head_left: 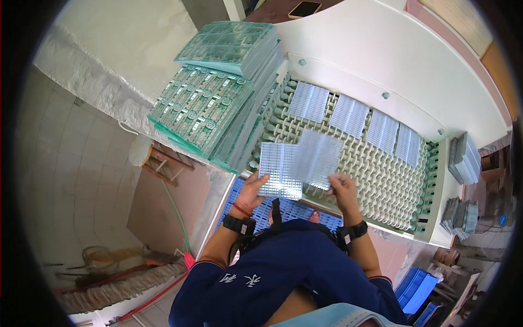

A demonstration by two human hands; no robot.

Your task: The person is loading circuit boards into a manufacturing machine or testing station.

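Note:
My left hand [249, 193] is closed on the edge of a pale silver circuit board panel [274, 170] with a fine grid; whether more panels lie under it I cannot tell. My right hand [344, 193] pinches the lower right corner of a second gridded panel [318, 157], slightly blurred, which overlaps the first one's right side. Both are above the near left part of a roller conveyor [376, 177] with rows of small white wheels. Along the conveyor's far side lies a slanting row of several similar panels [309, 102].
Tall stacks of green circuit board panels [201, 106] stand left of the conveyor. A white machine wall [354, 49] rises behind it, with a phone [304, 9] beyond. More panels [464, 159] stand at the right edge. Blue crates [415, 290] sit lower right; a blue slatted mat [327, 219] lies underfoot.

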